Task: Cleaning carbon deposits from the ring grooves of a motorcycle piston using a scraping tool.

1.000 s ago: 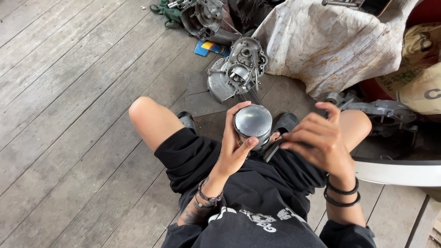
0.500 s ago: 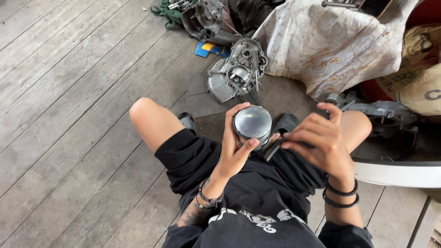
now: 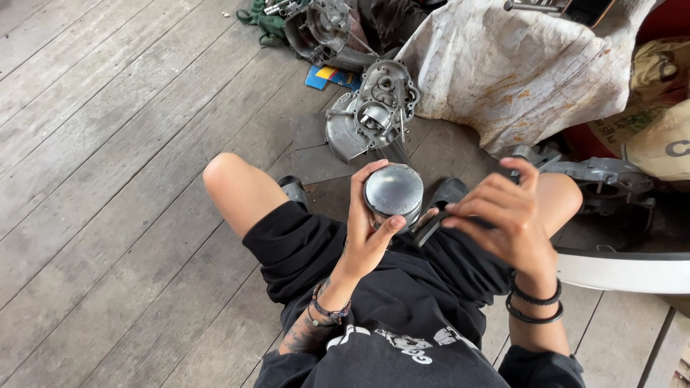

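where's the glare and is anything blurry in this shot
Head view: soft daylight, no hard shadows; a pale sheen sits on the piston crown in the left hand; the right hand is slightly motion-blurred; the floor planks are sharp and bend a little toward the edges.

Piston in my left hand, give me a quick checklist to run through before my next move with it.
1. Left hand grips the piston with fingers and thumb around its side: ok.
2. Piston crown faces up, in plain view: ok.
3. Right hand holds a thin dark tool: ok; what kind of tool, cannot tell.
4. Tool tip lies near the piston's side; touching or not: cannot tell.
5. Piston's skirt and grooves are hidden by the fingers: cannot tell.
6. Engine case lies on the floor, beyond the knees and apart from both hands: ok.
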